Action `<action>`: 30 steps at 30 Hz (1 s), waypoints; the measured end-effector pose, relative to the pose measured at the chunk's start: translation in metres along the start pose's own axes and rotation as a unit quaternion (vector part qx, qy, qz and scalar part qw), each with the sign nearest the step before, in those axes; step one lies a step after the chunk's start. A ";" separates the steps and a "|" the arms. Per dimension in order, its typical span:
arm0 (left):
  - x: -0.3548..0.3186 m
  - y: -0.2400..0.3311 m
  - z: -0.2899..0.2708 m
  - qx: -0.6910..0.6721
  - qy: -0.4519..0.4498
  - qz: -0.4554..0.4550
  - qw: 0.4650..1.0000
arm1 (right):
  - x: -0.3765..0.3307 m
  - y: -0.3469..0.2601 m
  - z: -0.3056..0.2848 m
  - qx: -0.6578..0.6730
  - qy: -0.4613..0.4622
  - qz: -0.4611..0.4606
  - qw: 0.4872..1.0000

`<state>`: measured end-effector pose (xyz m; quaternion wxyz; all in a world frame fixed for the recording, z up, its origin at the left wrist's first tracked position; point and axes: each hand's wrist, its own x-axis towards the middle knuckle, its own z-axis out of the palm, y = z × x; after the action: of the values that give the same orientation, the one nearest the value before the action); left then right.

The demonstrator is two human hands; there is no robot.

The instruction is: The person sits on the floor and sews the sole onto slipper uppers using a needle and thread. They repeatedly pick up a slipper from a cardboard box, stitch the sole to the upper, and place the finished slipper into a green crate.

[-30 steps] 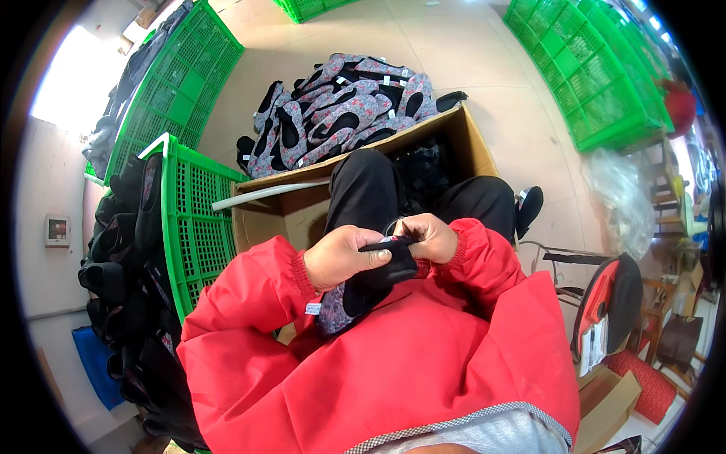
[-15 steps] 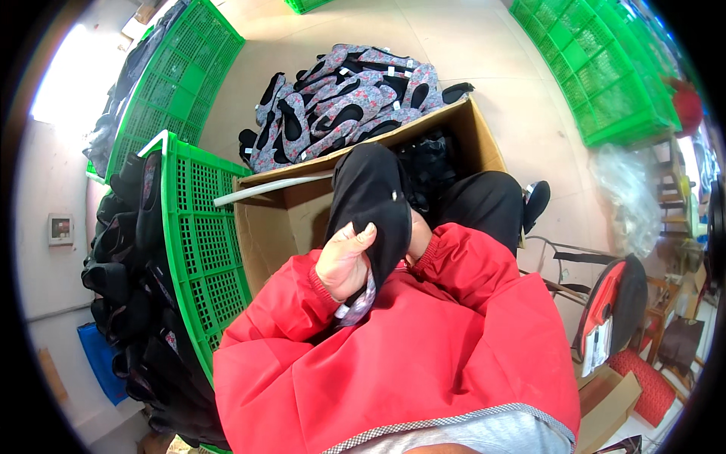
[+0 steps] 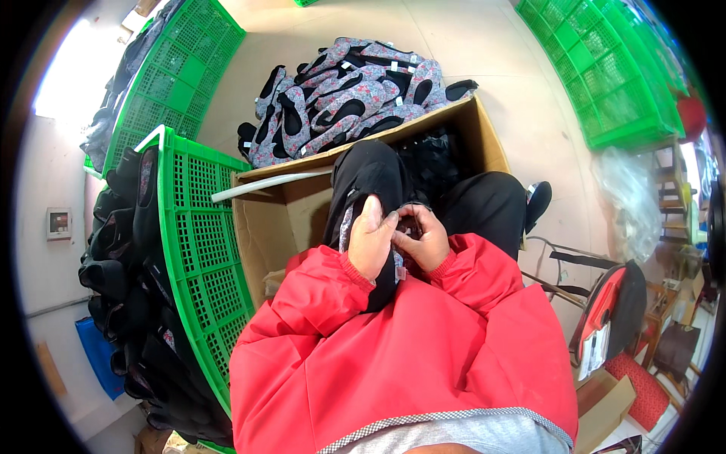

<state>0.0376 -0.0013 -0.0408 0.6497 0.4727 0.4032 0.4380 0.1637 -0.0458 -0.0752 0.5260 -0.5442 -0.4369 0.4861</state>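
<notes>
Over my lap, I hold a soft fabric shoe upper (image 3: 345, 229), black on one side with grey floral lining showing at its edges. My left hand (image 3: 369, 244) is closed on it, the thumb pointing up. Close beside it, my right hand (image 3: 426, 240) pinches the same piece with thumb and forefinger. The two hands nearly touch at the fingertips. A small pale tag hangs beneath them. Much of the upper is hidden by my hands and blends with my black trousers.
An open cardboard box (image 3: 261, 234) with black items stands before my knees, a white strip (image 3: 272, 185) across its corner. Beyond lies a pile of floral shoe uppers (image 3: 352, 102). A green crate (image 3: 200, 234) and stacked black shoes (image 3: 113, 276) are left; another green crate (image 3: 597, 76) is far right.
My right hand has come out from behind the black fabric and now pinches the upper beside my left hand. The upper has been turned, showing more floral lining. My left hand has risen slightly.
</notes>
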 end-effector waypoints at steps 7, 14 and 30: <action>-0.003 -0.009 -0.002 0.101 -0.011 0.017 0.995 | -0.001 -0.002 -0.004 -0.100 0.026 0.014 0.995; -0.005 0.003 0.004 -0.008 -0.022 -0.002 1.000 | -0.006 -0.003 -0.007 -0.097 0.092 0.009 0.991; 0.006 0.082 -0.014 0.534 0.045 0.321 0.781 | -0.009 -0.005 -0.002 -0.048 0.051 0.009 0.998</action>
<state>0.0112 0.0221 0.0352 0.0959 0.8261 0.4260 0.3561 0.1644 -0.0541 -0.0691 0.5165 -0.5965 -0.4275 0.4411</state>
